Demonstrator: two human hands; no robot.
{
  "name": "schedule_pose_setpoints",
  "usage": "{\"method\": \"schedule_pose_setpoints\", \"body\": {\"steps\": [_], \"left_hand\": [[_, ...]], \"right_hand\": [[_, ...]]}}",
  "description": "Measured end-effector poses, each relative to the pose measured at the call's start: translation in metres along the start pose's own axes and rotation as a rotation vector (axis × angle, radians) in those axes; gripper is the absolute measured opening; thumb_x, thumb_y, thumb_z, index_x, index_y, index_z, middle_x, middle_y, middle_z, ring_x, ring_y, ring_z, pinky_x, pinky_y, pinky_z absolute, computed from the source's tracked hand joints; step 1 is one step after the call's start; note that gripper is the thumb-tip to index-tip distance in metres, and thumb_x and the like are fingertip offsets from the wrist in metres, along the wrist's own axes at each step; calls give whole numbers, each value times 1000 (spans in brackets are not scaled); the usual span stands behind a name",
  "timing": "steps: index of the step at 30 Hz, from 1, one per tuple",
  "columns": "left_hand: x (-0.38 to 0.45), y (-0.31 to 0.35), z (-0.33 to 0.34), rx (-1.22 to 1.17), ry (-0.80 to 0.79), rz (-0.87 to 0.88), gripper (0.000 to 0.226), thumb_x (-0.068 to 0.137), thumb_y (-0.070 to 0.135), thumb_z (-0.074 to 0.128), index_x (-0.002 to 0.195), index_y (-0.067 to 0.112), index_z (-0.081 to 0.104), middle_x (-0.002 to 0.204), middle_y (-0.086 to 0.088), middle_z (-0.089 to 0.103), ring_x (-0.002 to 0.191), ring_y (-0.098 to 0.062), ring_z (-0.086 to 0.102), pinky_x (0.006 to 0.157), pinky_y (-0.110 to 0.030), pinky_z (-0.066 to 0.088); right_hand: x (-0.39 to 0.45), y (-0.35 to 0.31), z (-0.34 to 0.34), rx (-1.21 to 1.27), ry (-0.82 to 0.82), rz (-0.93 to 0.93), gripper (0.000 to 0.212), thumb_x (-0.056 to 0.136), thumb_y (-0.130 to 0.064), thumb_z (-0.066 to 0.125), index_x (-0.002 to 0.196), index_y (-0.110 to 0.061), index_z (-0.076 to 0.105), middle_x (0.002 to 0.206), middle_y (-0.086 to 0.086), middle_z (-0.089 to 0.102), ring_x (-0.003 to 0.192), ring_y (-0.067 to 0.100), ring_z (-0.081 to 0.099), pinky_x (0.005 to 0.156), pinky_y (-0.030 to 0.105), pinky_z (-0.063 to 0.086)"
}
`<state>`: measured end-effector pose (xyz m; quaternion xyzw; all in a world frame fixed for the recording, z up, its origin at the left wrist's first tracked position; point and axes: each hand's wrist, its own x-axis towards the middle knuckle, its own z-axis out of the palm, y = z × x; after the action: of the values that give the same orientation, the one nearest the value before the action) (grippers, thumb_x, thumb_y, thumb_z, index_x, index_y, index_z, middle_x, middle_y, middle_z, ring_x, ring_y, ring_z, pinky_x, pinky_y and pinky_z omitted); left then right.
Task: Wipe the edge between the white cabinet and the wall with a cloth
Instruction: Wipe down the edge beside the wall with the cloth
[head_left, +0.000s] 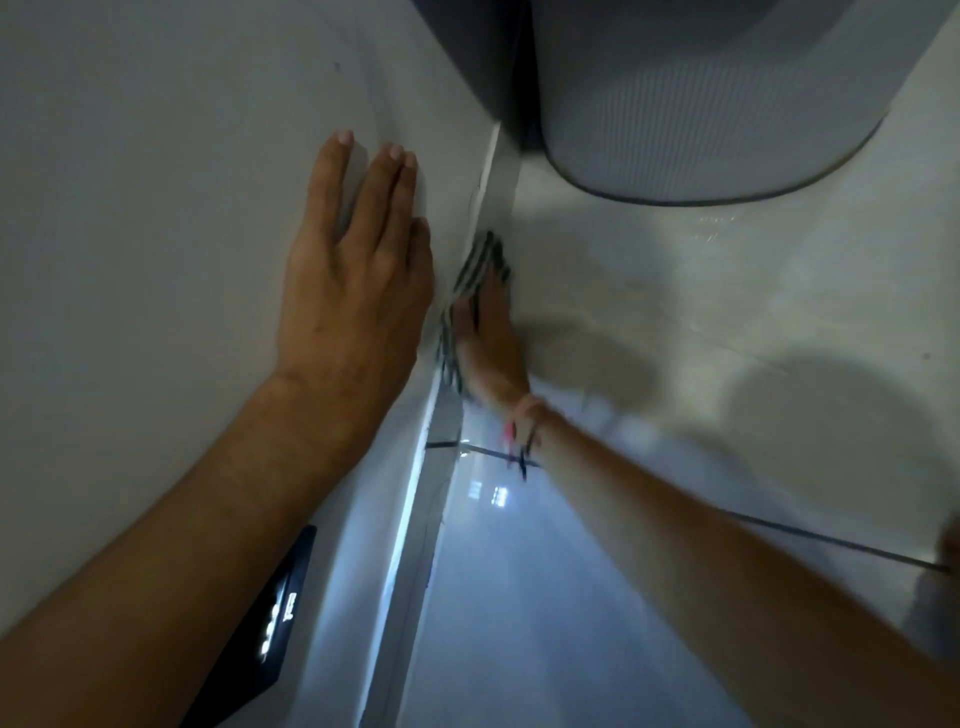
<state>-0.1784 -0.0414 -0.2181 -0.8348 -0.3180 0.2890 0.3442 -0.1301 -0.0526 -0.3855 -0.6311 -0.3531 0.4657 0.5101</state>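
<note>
Dim, bluish light; motion blur smears the right hand (491, 338), soft shadows, wide-angle bending at edges.

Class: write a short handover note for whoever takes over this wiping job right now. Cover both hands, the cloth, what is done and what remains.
Left hand: flat and open on the white cabinet, bracing.
Right hand: pressing the striped cloth into the edge where cabinet meets wall.
Done: cannot tell how much has been wiped.
Left: run the cloth along the rest of the edge.
</note>
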Motion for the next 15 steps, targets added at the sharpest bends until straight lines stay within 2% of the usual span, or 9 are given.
{"method": "schedule_pose_setpoints", "body": {"steps": [3,6,10,13,15], "left_hand": [[-5,-2,0,15,18,7,72,102,40,46,163,7,29,172,-26,10,161,-40,7,127,-62,-2],[-8,-5,-3,36,13,29,72,100,43,49,161,8,35,172,-27,14,161,-40,11,127,-62,1],[-5,-4,-3,56,-11,44,73,102,44,44,163,9,29,172,-27,8,161,-40,8,127,-63,-1],[-10,-3,-4,-44,-30,29,69,104,37,38,164,5,25,173,-26,7,161,-40,6,129,-61,1],[-19,-5,-5,-44,-15,30,73,100,40,44,163,6,29,172,-25,10,161,-39,8,130,-59,4]], "right_hand": [[88,-20,-33,-49,14,70,57,110,-26,30,161,-8,12,171,15,17,158,32,19,131,44,16],[103,-28,-36,-50,38,100,56,110,-26,30,160,-6,16,168,17,26,155,33,27,129,46,21],[-7,4,0,-62,28,-55,59,109,-15,35,161,-3,10,172,12,10,161,24,8,133,44,7],[-124,37,27,-114,-107,33,64,107,-22,38,162,-8,9,173,7,4,161,16,0,133,37,5],[-159,36,33,-125,-202,90,64,107,-24,37,161,-10,7,173,7,-1,160,12,-6,133,33,2]]}}
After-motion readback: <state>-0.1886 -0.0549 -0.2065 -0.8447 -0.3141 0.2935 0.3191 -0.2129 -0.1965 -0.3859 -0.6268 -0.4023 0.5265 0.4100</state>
